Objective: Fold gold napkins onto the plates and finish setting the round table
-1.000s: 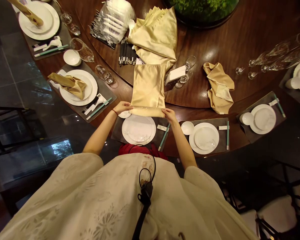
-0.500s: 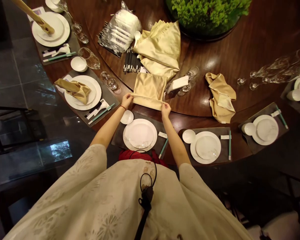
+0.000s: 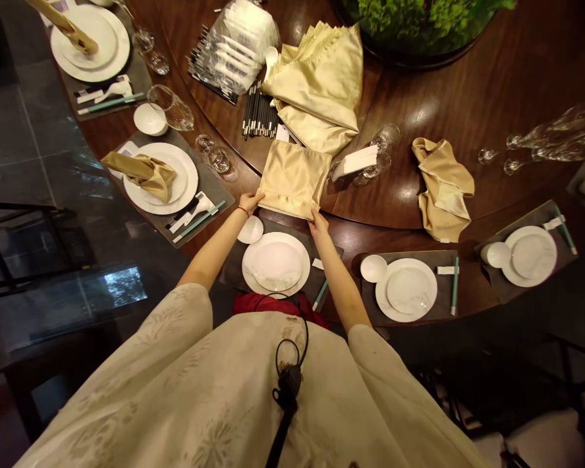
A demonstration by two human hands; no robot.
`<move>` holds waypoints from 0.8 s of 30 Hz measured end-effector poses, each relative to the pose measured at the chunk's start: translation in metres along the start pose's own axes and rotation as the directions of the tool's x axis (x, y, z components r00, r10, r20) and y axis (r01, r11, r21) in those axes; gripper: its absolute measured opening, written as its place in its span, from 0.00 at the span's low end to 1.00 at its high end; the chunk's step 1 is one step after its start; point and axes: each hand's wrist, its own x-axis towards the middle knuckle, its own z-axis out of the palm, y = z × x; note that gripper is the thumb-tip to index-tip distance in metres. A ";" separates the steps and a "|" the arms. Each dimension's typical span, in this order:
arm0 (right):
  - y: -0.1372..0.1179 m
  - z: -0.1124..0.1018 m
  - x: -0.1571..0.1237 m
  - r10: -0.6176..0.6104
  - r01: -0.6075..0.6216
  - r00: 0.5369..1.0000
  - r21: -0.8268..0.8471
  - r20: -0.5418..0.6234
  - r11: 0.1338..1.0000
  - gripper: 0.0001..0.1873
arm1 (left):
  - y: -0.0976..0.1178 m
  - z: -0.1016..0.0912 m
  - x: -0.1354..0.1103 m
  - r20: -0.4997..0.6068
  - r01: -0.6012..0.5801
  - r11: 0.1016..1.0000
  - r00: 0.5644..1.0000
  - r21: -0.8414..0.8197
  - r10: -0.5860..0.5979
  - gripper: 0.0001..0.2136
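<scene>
left hand (image 3: 250, 203): pinched the napkin's near left corner | right hand (image 3: 318, 224): pinched the near right corner, well apart from the left | satin napkin (image 3: 288, 179): lay folded on the tabletop (image 3: 448, 110) just beyond the plate (image 3: 275, 266), held at both corners, which kept its near edge square | beside it: loose napkins (image 3: 322, 84), chopsticks (image 3: 259, 114)

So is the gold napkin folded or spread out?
Folded: the napkin makes a flat rectangle between the left hand and right hand.

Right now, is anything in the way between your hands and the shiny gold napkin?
No, nothing stands in the way. The left hand and the right hand are both touching the near edge of the gold satin napkin.
</scene>
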 end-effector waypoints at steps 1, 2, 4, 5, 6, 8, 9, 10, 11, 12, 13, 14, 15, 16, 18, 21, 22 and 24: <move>-0.005 -0.006 0.000 0.062 -0.061 0.993 -0.014 0.100 0.998 0.06 | 0.005 -0.007 -0.001 0.097 0.076 0.997 0.992 0.022 -0.078 0.15; -0.011 -0.013 -0.001 0.097 -0.086 0.975 -0.063 0.200 0.994 0.06 | 0.011 -0.014 -0.002 0.193 0.136 0.989 0.970 0.059 -0.145 0.13; -0.025 -0.026 -0.002 0.047 0.016 0.939 -0.180 0.340 0.983 0.09 | 0.024 -0.026 -0.003 0.357 0.140 0.982 0.918 0.124 -0.176 0.12; -0.032 -0.031 -0.003 -0.050 0.142 0.926 -0.223 0.373 0.964 0.11 | 0.031 -0.031 -0.003 0.400 0.061 0.989 0.910 0.133 -0.110 0.12; -0.039 -0.035 -0.004 -0.188 0.297 0.906 -0.253 0.379 0.921 0.12 | 0.037 -0.033 -0.003 0.409 -0.062 0.991 0.912 0.121 0.007 0.12; -0.052 -0.037 -0.003 -0.455 0.571 0.807 -0.299 0.377 0.765 0.13 | 0.049 -0.031 0.000 0.382 -0.318 0.944 0.886 0.083 0.265 0.12; -0.058 -0.036 -0.003 -0.547 0.663 0.744 -0.314 0.384 0.680 0.14 | 0.053 -0.028 0.003 0.364 -0.411 0.909 0.858 0.066 0.361 0.12; -0.062 -0.035 -0.001 -0.607 0.724 0.688 -0.325 0.397 0.608 0.14 | 0.056 -0.022 0.007 0.354 -0.468 0.882 0.834 0.048 0.423 0.11; -0.065 -0.032 0.000 -0.644 0.761 0.649 -0.333 0.405 0.557 0.14 | 0.058 -0.016 0.011 0.345 -0.496 0.868 0.819 0.026 0.457 0.11; -0.066 -0.029 0.003 -0.666 0.777 0.629 -0.344 0.401 0.527 0.14 | 0.057 -0.009 0.015 0.335 -0.498 0.867 0.817 0.002 0.469 0.10; -0.065 -0.026 0.005 -0.679 0.774 0.631 -0.359 0.374 0.522 0.14 | 0.056 -0.001 0.019 0.318 -0.482 0.876 0.827 -0.023 0.463 0.09; -0.063 -0.023 0.007 -0.683 0.754 0.652 -0.377 0.328 0.538 0.14 | 0.052 0.007 0.021 0.290 -0.454 0.890 0.847 -0.045 0.446 0.07; -0.060 -0.019 0.009 -0.675 0.720 0.686 -0.394 0.272 0.572 0.15 | 0.048 0.014 0.023 0.249 -0.421 0.905 0.871 -0.063 0.422 0.06; -0.056 -0.015 0.010 -0.655 0.676 0.724 -0.405 0.214 0.615 0.15 | 0.043 0.021 0.023 0.201 -0.384 0.920 0.898 -0.078 0.392 0.07; -0.048 -0.006 0.012 -0.590 0.581 0.799 -0.406 0.118 0.706 0.16 | 0.032 0.032 0.020 0.118 -0.300 0.949 0.943 -0.098 0.310 0.08; -0.038 0.007 0.013 -0.478 0.442 0.878 -0.389 0.002 0.809 0.17 | 0.019 0.042 0.013 0.077 -0.164 0.979 0.982 -0.122 0.174 0.05; -0.036 0.010 0.014 -0.446 0.398 0.894 -0.383 -0.041 0.833 0.17 | 0.017 0.043 0.012 0.068 -0.139 0.982 0.987 -0.125 0.148 0.05; -0.032 0.016 0.017 -0.394 0.327 0.911 -0.374 -0.119 0.868 0.17 | 0.015 0.047 0.012 0.015 -0.151 0.981 0.988 -0.117 0.154 0.07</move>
